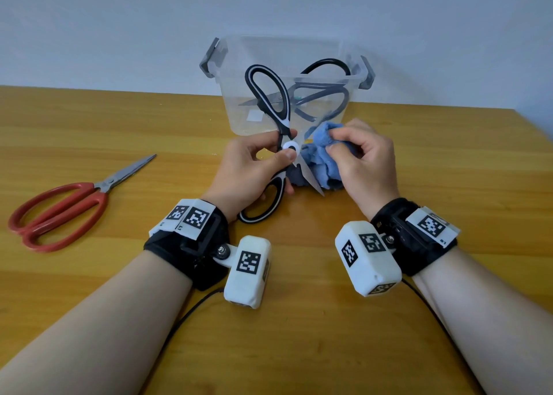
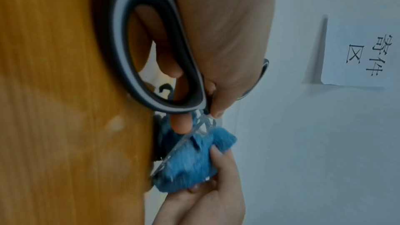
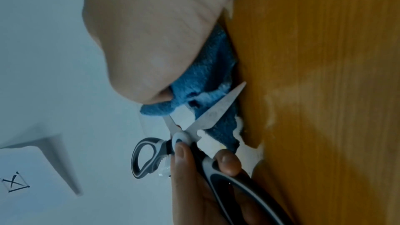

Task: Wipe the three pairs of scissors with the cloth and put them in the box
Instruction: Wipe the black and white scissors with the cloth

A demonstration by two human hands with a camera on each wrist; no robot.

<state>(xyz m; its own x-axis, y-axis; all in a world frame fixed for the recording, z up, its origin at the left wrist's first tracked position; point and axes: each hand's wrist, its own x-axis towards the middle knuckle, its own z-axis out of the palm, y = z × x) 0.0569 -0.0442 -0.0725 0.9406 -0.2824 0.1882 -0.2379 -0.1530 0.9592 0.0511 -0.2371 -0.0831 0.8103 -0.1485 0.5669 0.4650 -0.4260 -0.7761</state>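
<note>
Centre frame: your left hand (image 1: 251, 167) pinches the stiff, sharp black-and-white scissors (image 1: 279, 143) at the pivot; your right hand (image 1: 362, 161) bunches the soft cloth (image 1: 321, 158) around one spread blade; keep fingers off edges.

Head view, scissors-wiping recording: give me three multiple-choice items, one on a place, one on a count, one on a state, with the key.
1. Where do the red-handled scissors lie?
A. On the wooden table, left of the hands
B. In the box
C. Under the cloth

2. How many pairs are in the clear plastic box?
A. None
B. One
C. Three

3. How are the blades of the black-and-white scissors?
A. Closed
B. Spread open
C. Taped together

Key: 1 A, they rest on bare wood far left. 2 B, only one black-handled pair shows through the wall. 3 B, the left hand holds them spread while the right hand grips the crumpled blue cloth round one blade.
</note>
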